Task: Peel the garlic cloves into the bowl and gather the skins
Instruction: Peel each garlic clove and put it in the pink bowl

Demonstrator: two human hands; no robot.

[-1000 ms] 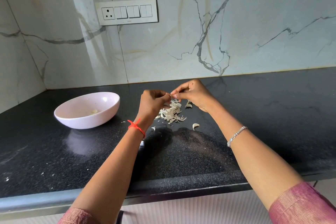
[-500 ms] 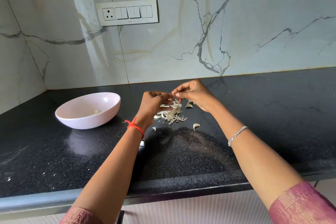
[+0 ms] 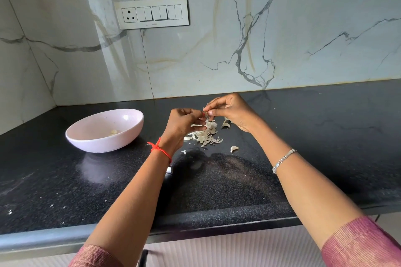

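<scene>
Surface: a black speckled stone countertop (image 3: pixel 303 136) runs across the middle of the frame, with a rounded front edge along the bottom. Pale specks lie on it at lower left. Behind it stands a grey-veined white marble wall (image 3: pixel 282 28) that turns a corner at far left. A white switch panel (image 3: pixel 152 13) with one socket is fixed at upper centre-left. A white ribbed cabinet front (image 3: pixel 217 249) shows below the counter edge.

Surroundings: both forearms reach in from the bottom of the frame and cover the near centre of the counter. There is a red thread (image 3: pixel 159 149) on the left wrist, a silver bracelet (image 3: pixel 283 159) on the right, and pink sleeves (image 3: pixel 364 243) at the elbows.

Task items: a pale pink bowl (image 3: pixel 91 143) sits upright at centre-left, well apart from the hands, with one peeled clove (image 3: pixel 113 131) inside. A pile of skins (image 3: pixel 206 135), thin and off-white, lies on the counter at centre, directly below the hands. A loose clove (image 3: pixel 234 149) lies just right of the pile, and another clove (image 3: pixel 225 124) sits under the right wrist.

Grip: the left hand (image 3: pixel 184 123) and right hand (image 3: pixel 232 110) meet above the pile with fingers curled. Both pinch one garlic clove (image 3: pixel 207 112) between their fingertips. It is largely hidden, and only a sliver of pale skin shows.
</scene>
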